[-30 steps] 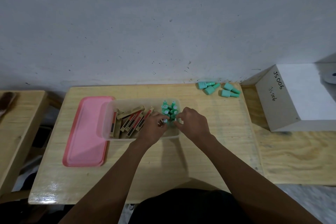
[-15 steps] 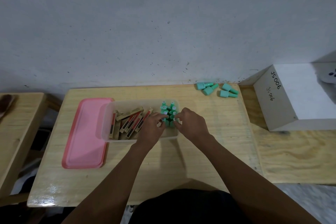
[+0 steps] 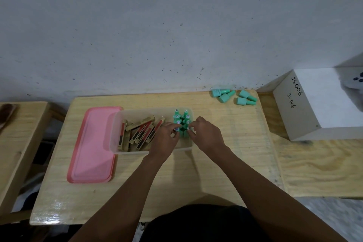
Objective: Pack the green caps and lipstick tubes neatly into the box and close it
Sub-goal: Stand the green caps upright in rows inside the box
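Left hand [image 3: 167, 138], right hand [image 3: 206, 133] still on green caps [image 3: 181, 122] in box [image 3: 114, 130]

Both bare forearms are stretching forward from the person's body and angling in toward each other, so the two hands are sitting just beside one another, knuckles up and wrists fairly straight. The left hand [image 3: 166, 138] is curling its fingers down and inward, its fingertips pinching at the top of one of the green caps [image 3: 177, 117]. The right hand [image 3: 206, 135] is mirroring it, with its fingers bent and nipping at a neighbouring cap, and the two sets of fingertips are lying very close together.
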